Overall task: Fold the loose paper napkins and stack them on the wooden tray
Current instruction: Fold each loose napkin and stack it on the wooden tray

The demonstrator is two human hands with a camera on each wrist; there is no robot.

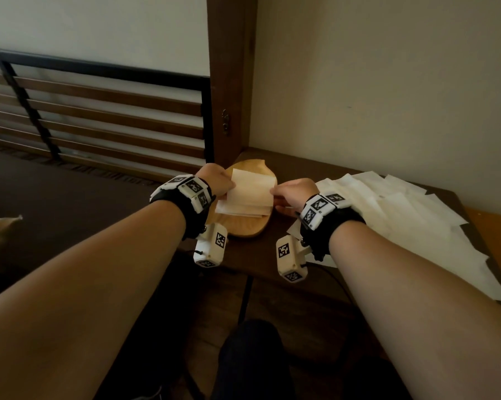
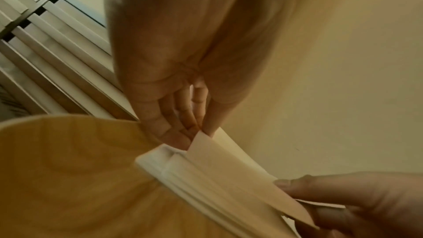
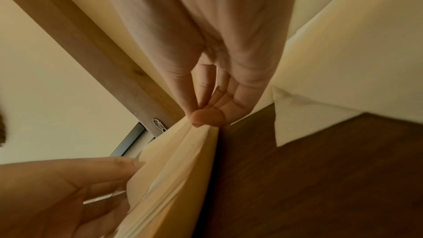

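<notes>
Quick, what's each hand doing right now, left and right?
Left hand: pinching the left edge of the folded napkin above the stack on the wooden tray.
Right hand: pinching the same napkin's right edge.

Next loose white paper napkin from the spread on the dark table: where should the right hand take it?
Pinch the corner of the loose white paper napkin that lies nearest the wooden tray, coming from the tray side. That corner lies on bare dark table, with the other sheets overlapping further right.
</notes>
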